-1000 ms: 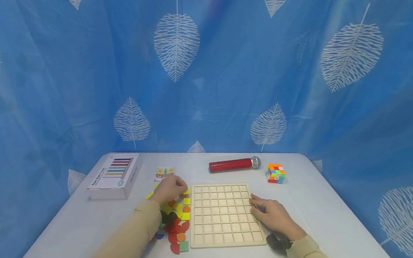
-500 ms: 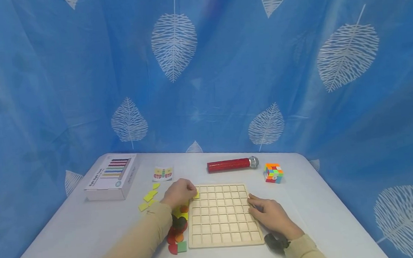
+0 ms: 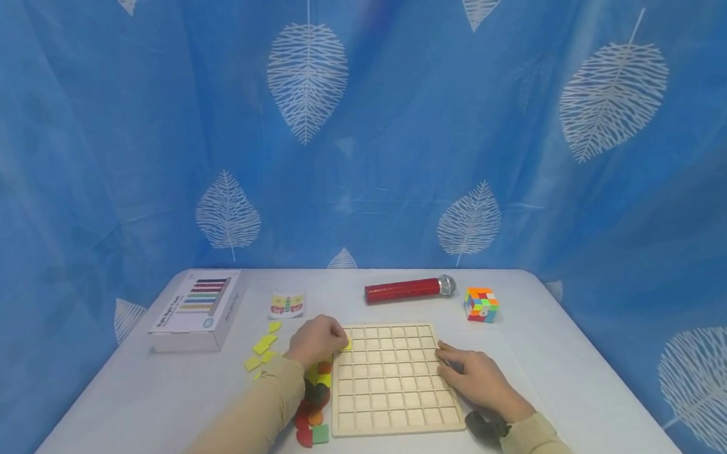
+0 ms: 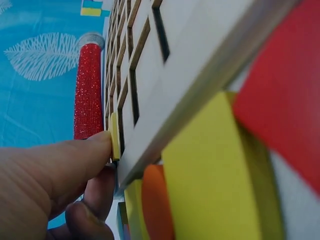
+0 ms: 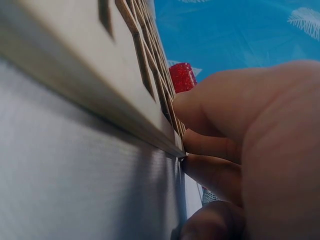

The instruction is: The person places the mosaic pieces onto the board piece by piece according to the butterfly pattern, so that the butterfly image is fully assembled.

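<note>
In the head view my left hand [image 3: 316, 339] is at the far left corner of a wooden grid board [image 3: 394, 379]. Its thumb and fingertips pinch a yellow tile [image 4: 115, 136], which lies at a left-hand cell; whether it is fully seated I cannot tell. Beneath that wrist are loose tiles, among them an orange disc [image 3: 316, 418], a red piece [image 3: 305, 438] and a green square [image 3: 320, 434], partly hidden by the forearm. On the board's right edge my right hand [image 3: 478, 381] holds the rim, thumb on top and fingers against the side.
Several yellow pieces [image 3: 261, 347] are scattered left of the sleeve. A pattern card [image 3: 287, 305] lies behind them, and a white box [image 3: 197, 311] stands farther left. Behind the board are a red microphone [image 3: 402, 291] and a puzzle cube [image 3: 481, 304].
My left hand has moved right from the tile pile to the board's corner, bringing a yellow tile. It barely shifts over the last half second. The right hand stays on the edge.
</note>
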Available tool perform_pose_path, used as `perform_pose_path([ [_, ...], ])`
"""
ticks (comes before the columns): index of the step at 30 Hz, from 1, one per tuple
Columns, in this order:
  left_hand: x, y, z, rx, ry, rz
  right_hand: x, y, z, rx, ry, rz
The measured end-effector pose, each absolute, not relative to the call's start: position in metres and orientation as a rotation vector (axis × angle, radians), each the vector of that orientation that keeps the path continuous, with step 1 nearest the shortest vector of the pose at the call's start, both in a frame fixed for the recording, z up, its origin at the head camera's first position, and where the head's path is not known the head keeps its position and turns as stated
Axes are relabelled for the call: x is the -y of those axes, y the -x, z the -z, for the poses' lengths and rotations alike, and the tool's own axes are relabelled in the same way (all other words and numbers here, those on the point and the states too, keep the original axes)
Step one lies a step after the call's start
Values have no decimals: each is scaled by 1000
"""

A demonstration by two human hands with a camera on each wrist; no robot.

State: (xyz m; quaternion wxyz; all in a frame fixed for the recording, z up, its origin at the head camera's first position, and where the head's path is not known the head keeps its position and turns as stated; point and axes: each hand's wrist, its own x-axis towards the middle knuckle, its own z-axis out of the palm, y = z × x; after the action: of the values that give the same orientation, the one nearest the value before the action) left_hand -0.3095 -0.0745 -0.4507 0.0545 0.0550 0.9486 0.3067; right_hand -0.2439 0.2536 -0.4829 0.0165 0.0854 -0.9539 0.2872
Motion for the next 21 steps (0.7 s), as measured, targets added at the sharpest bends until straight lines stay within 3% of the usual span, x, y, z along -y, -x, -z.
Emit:
perform_pose_path([
  [8,93,303,451,-2870,-99,-1090,-250,243,484,2961,-283,-911],
  [21,193,277,459,-2810,349,-1397,-258,245,481,2967,-323,-895],
])
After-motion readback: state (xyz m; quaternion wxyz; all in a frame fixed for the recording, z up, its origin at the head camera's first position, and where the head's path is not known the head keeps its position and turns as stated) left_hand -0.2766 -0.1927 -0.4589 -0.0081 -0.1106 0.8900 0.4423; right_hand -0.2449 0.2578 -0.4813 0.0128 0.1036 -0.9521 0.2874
